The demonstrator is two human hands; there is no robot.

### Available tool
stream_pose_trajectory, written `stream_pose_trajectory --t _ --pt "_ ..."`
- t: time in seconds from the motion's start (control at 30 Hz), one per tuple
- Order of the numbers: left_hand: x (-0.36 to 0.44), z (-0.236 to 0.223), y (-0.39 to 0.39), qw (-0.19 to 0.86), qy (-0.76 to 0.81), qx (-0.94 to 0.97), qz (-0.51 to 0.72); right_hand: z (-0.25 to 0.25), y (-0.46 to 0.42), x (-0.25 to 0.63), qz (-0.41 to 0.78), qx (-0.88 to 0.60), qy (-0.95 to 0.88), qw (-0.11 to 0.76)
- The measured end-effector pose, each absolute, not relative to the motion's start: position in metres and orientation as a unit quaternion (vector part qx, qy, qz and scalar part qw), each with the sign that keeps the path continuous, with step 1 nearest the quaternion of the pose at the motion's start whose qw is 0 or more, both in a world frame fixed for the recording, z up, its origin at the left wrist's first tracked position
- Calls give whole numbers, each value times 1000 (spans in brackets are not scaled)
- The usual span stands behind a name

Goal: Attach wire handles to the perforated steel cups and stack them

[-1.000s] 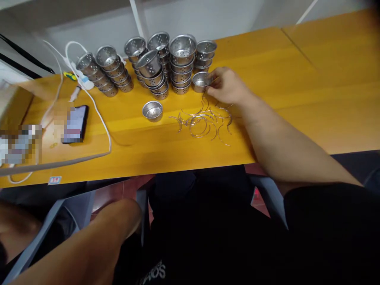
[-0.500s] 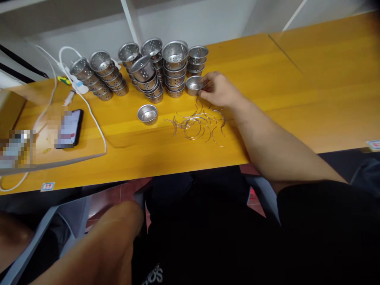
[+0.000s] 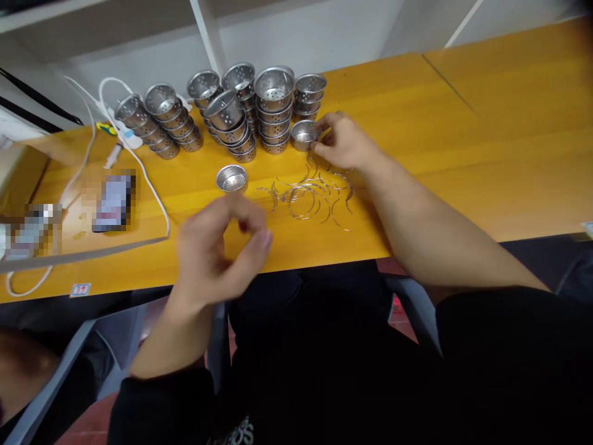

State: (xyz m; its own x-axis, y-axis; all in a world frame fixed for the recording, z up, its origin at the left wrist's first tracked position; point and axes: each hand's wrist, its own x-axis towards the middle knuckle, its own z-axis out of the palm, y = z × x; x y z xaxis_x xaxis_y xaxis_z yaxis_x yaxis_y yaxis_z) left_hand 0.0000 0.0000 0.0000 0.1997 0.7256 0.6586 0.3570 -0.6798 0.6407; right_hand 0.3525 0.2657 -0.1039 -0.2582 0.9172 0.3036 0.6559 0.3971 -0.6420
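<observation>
At the front of the stacks, my right hand (image 3: 345,142) is closed on the edge of a small silver metal cup (image 3: 303,135), thumb and fingers at its right side. A second single cup (image 3: 231,178) stands upright to the left. My left hand (image 3: 220,247), blurred a little, hovers over the table's front edge just below that cup. Its thumb and index finger curve toward each other with a gap between them, and nothing shows there. Thin curved metal wires (image 3: 303,194) lie in a loose heap between the two hands.
Several stacks of perforated metal cups (image 3: 274,111) stand along the back of the yellow table (image 3: 445,161), some leaning. On the left lie a phone (image 3: 113,204), a white cable (image 3: 155,201) and a cardboard box (image 3: 23,176). Another person's knee (image 3: 23,371) is at lower left.
My left hand has risen from beside my lap at lower left to above the table's front edge. My right hand stays at the same cup.
</observation>
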Motion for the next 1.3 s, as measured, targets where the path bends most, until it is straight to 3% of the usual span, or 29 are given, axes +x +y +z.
stream_pose_trajectory --t 0.17,0.3,0.4,0.6,0.87,1.03,1.3 --pt "-16 -36 76 103 595 750 271 -72 240 350 160 -497 -784 338" --pt "-28 -48 113 147 681 696 176 -53 222 342 233 -386 -863 229" --pt "-35 -61 132 187 673 686 204 -54 218 334 260 -319 -898 153" --pt "-55 -86 161 161 630 694 308 -65 216 320 238 -306 -914 119" --pt "-4 -59 182 170 317 821 444 -60 204 308 231 -301 -919 106" --pt "32 -57 206 215 341 806 434 -55 198 305 251 -289 -917 110" --pt "27 -106 222 223 365 773 470 -51 198 309 219 -304 -915 152"
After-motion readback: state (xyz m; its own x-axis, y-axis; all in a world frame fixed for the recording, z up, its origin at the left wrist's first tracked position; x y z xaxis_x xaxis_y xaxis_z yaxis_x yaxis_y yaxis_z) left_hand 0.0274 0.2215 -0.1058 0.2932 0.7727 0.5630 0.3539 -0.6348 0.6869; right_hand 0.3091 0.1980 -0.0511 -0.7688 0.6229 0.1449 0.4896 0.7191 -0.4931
